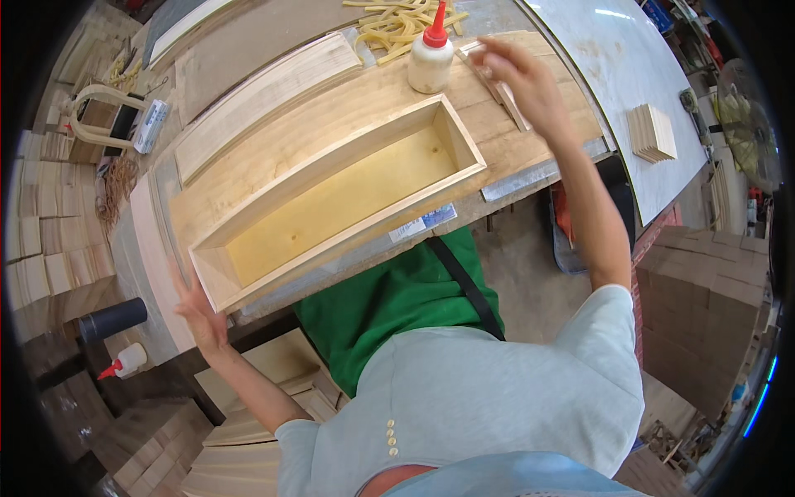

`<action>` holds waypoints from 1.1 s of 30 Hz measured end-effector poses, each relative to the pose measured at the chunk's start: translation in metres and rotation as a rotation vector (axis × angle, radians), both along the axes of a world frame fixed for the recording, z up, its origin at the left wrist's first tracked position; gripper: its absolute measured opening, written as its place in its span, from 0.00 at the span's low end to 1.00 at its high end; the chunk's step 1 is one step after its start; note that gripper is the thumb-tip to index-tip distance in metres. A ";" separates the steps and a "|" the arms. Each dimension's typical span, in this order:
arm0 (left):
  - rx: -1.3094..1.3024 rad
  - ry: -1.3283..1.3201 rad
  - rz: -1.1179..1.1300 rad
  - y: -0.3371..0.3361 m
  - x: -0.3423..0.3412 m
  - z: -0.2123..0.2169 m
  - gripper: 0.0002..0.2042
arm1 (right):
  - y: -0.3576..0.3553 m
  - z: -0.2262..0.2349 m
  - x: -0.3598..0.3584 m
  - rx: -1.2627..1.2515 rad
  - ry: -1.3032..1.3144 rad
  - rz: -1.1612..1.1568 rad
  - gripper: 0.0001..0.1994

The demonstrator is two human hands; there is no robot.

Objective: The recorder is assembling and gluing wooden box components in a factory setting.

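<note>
A long, open wooden box [348, 217] with a pale yellow bottom lies slantwise on a wooden board [228, 192] on the workbench. At the box's near left end is my left hand [201, 319], its fingers spread beside the corner and nothing in its grasp. My right hand [523, 83] is raised past the far right end, fingers stretched out and slightly blurred. Under and beside it lie thin wooden strips [511, 106]; whether the fingertips touch them I cannot tell. A white glue bottle [431, 68] with a red nozzle stands just left of that hand.
Yellow bands [397, 31] lie in a heap beyond the bottle. Behind the box rests a long plank [273, 103]. A small stack of wood pieces [651, 132] sits on the grey table at right. Another glue bottle [128, 359] and a dark cylinder [116, 319] are at lower left.
</note>
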State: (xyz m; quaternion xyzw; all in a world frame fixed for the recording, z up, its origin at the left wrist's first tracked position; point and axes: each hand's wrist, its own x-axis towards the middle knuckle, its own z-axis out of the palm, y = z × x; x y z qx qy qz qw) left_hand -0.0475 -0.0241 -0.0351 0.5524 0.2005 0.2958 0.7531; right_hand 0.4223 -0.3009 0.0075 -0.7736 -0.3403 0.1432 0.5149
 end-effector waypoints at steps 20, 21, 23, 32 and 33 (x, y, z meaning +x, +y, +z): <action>0.179 0.374 0.512 0.024 -0.039 0.017 0.19 | 0.131 -0.033 0.202 -0.606 -0.555 0.008 0.11; 0.198 0.388 0.533 0.028 -0.037 0.024 0.19 | 0.134 -0.021 0.187 -0.631 -0.570 -0.035 0.12; 0.237 0.416 0.526 0.037 -0.031 0.036 0.19 | 0.136 0.002 0.163 -0.662 -0.578 -0.074 0.12; 0.943 0.718 -0.033 0.086 0.120 0.073 0.24 | 0.106 0.022 0.196 0.198 0.035 -0.105 0.07; 1.055 0.812 -0.108 0.081 0.148 0.085 0.29 | 0.108 0.025 0.187 0.234 0.014 -0.153 0.07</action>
